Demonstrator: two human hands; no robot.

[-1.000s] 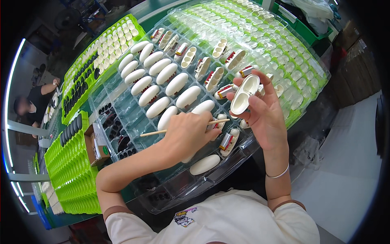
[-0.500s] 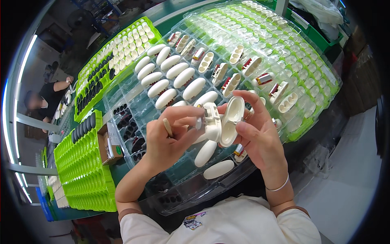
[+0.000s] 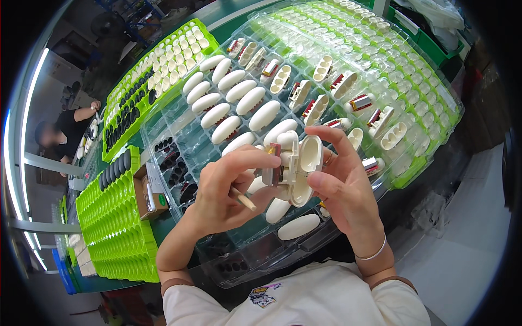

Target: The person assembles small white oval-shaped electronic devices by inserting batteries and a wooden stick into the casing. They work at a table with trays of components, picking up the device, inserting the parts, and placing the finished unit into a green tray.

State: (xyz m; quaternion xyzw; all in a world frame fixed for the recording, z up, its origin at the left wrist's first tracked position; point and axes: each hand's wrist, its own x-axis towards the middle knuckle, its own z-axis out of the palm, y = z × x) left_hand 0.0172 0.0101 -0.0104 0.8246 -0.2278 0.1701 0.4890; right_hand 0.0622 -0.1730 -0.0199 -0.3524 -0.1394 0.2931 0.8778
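Left hand (image 3: 225, 187): I see fingers pinching a silver-and-red part (image 3: 272, 169), wooden stick (image 3: 243, 199) below.
Right hand (image 3: 348, 190): thumb and fingers clasping the white case (image 3: 297, 171).
Case: open, between both hands, above the tray (image 3: 187, 127).

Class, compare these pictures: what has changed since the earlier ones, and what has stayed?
The right hand has brought the white shell leftward and nearer the body; the left hand has picked up a white case with a battery and brought it beside the shell. Unchanged: the right hand grips the shell; the left keeps the wooden stick.
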